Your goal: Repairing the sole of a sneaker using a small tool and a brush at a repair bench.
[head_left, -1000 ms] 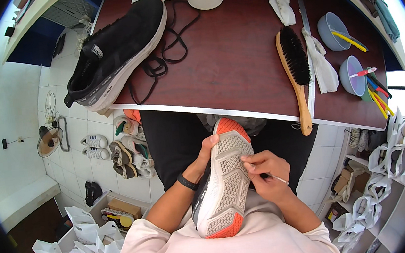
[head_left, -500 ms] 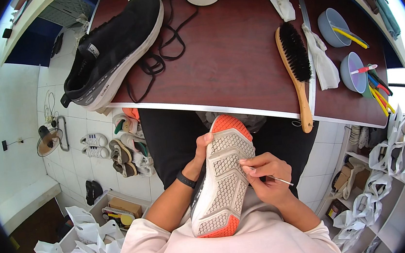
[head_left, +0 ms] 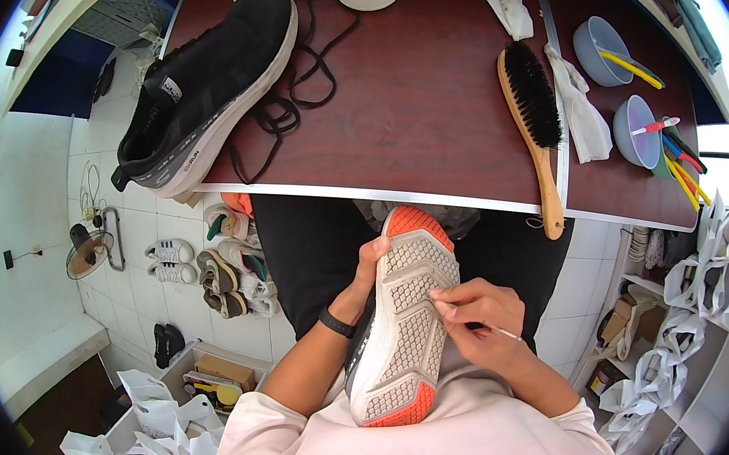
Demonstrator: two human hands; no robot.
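Observation:
A sneaker rests against my lap and belly with its sole turned up. That sole is whitish with a honeycomb tread and orange patches at toe and heel. My left hand grips the shoe along its left side near the far end, thumb on the sole's edge; its other fingers are hidden beneath. In my right hand a thin metallic stick-like tool is pinched, its handle sticking out to the right. The fingertips touch the middle of the sole, and the tool's tip is hidden by them.
On the table lie a black sneaker, loose black laces, a wooden-handled brush and white cloths. Two bowls with coloured-handled tools stand at right. Shoes sit on the floor; bagged shoes fill shelves.
My right hand has shifted slightly left on the sole, and the tool's handle has tilted a little. The left hand keeps its hold; the shoe has barely moved.

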